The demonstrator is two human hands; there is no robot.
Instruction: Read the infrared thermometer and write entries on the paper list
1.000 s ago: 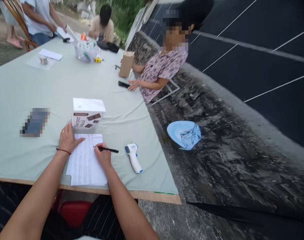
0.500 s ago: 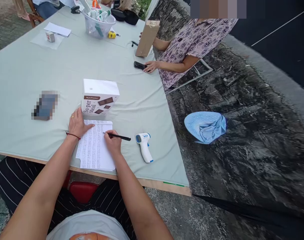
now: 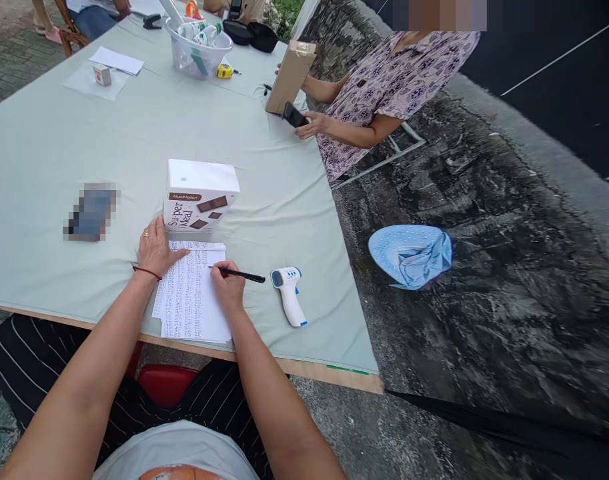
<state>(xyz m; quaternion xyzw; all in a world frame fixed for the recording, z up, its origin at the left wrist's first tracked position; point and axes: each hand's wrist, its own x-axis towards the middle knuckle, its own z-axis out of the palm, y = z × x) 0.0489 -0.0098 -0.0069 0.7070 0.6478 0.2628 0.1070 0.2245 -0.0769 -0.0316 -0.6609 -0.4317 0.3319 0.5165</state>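
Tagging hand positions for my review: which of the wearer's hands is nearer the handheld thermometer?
Right. The right hand, gripping a black pen, is just left of the thermometer; the left hand is farther left, with its thumb on the papers.

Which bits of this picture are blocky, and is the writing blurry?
Head view: blocky squares hide the flat thing left of the white box, and part of a person at the top; head view: the box's big letters are clear, but the writing on the paper is too small to read; head view: light looks soft, without hard shadows.
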